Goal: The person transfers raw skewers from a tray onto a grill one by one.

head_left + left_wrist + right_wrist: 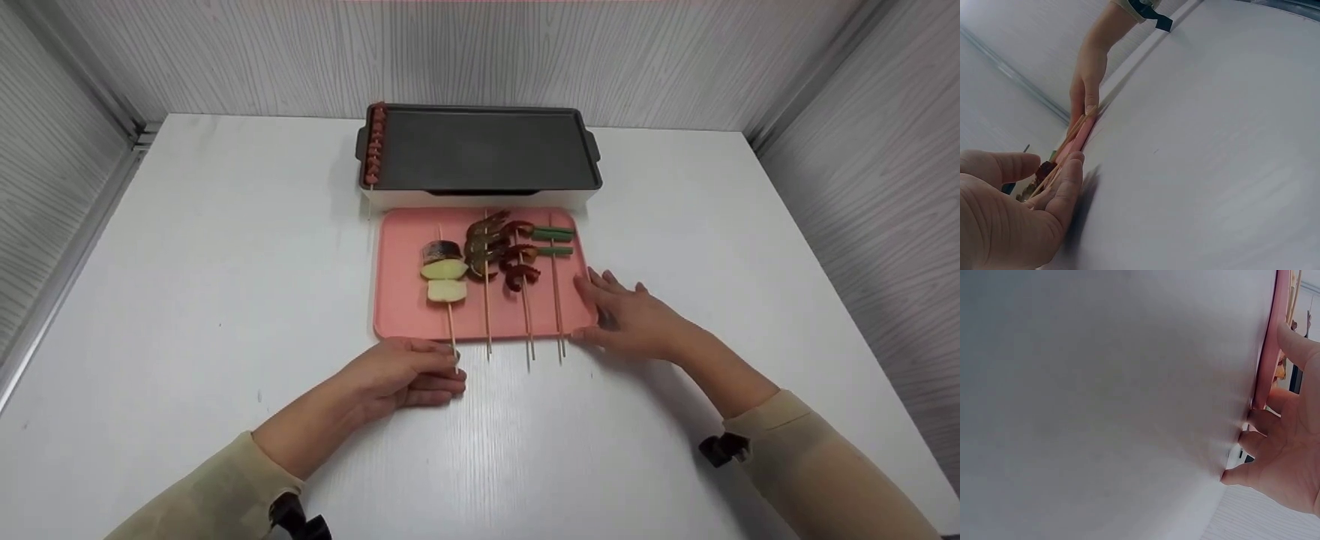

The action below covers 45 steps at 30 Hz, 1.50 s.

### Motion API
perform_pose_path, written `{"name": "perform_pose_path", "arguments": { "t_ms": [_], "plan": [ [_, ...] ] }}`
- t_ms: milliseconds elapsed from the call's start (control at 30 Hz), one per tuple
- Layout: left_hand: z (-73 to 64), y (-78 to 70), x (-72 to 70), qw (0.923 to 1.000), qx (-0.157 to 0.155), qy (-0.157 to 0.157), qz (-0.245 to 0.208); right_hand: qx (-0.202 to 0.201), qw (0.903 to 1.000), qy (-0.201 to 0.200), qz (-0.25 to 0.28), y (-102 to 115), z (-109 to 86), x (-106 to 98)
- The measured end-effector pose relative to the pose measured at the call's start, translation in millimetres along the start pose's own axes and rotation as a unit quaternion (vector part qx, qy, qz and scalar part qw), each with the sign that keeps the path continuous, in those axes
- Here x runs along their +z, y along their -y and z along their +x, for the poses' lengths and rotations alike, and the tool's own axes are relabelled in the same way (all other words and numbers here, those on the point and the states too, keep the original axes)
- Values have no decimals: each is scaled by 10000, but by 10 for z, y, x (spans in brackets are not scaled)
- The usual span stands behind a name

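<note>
A pink tray (pixel 405 319) holds several skewers. One carries a dark-skinned piece and two pale pieces (pixel 446 290); beside it lie a shrimp skewer (pixel 480 247), a skewer of reddish-brown curled pieces (pixel 523 277) and one of green pieces (pixel 553 234). My left hand (pixel 409 379) is at the lower end of the pale-piece skewer. In the left wrist view its thumb (pixel 1019 167) stands apart from the fingers (pixel 1066 188). My right hand (pixel 637 319) touches the tray's front right corner, thumb at the front rim and fingers spread along the side.
Behind the tray stands a white-sided grill with a black plate (pixel 480 150). A skewer of small red pieces (pixel 375 146) lies along its left edge, the stick reaching over the front. White table surface (pixel 225 247) surrounds them, with grey panels (pixel 480 52) behind and at both sides.
</note>
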<state>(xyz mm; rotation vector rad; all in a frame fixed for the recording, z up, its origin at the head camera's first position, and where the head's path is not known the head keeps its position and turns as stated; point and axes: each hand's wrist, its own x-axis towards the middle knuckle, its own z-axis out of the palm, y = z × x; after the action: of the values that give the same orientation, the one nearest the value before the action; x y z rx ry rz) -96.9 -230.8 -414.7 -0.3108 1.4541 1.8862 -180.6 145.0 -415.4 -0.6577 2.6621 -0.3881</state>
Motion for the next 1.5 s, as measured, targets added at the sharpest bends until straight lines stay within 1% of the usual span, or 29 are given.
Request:
{"name": "perform_pose_path", "arguments": {
  "t_ms": [167, 300, 533, 767, 1100, 1267, 1500],
  "plan": [
    [14, 16, 4, 10000, -24, -34, -7, 42, 10000, 30, 13, 5, -1, -5],
    [11, 2, 6, 10000, 3, -50, 43, 83, 9999, 80, 44, 18, 2, -21],
    [9, -35, -3, 9997, 79, -135, 187, -18, 10000, 16, -5, 1, -5, -4],
    [-10, -57, -25, 9995, 184, -67, 228, 36, 10000, 29, -10, 9, -3, -8],
    [-39, -129, -49, 9990, 221, -47, 380, 4, 10000, -6, -31, 13, -12, -8],
    [-45, -159, -80, 9985, 315, 44, 451, 58, 10000, 16, -7, 19, -15, -11],
    [-71, -159, -113, 9973, 436, 100, 589, 69, 10000, 9, 14, 14, 0, -1]
  ]
}}
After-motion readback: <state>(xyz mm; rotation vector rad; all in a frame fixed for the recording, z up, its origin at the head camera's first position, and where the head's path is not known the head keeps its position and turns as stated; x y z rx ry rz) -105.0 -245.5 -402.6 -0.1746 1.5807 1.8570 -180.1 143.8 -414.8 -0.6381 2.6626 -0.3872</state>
